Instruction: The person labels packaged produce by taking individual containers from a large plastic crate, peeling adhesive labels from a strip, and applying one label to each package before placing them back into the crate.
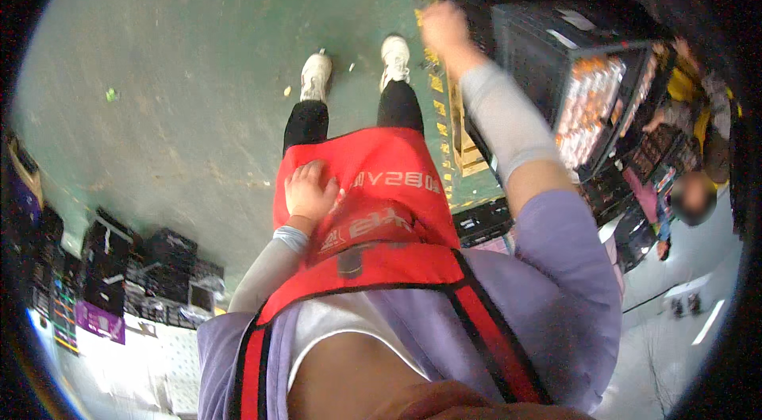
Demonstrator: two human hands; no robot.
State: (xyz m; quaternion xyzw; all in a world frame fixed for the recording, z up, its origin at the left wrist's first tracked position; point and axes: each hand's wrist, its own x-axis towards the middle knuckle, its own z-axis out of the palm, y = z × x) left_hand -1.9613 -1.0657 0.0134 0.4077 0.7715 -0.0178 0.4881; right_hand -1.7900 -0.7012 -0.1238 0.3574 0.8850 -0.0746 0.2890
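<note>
My left hand (309, 192) rests with fingers apart against the front of my red apron (381, 164), which bears pale writing. To the right, my right hand (445, 29) is stretched out over the yellow-and-black floor marking (437, 83), beside the stacked black crates. It is blurred and its fingers look curled; whether it holds anything cannot be told. Nearest to it stands a black plastic crate (527, 57). Packed items with orange and white colours (589, 104) show at the crate's side.
A wooden pallet (470, 158) lies under the crates on the right. Farther right is another person (664, 205). More black crates (166, 256) stand at the lower left. A small green scrap (111, 95) lies on the green floor (196, 63).
</note>
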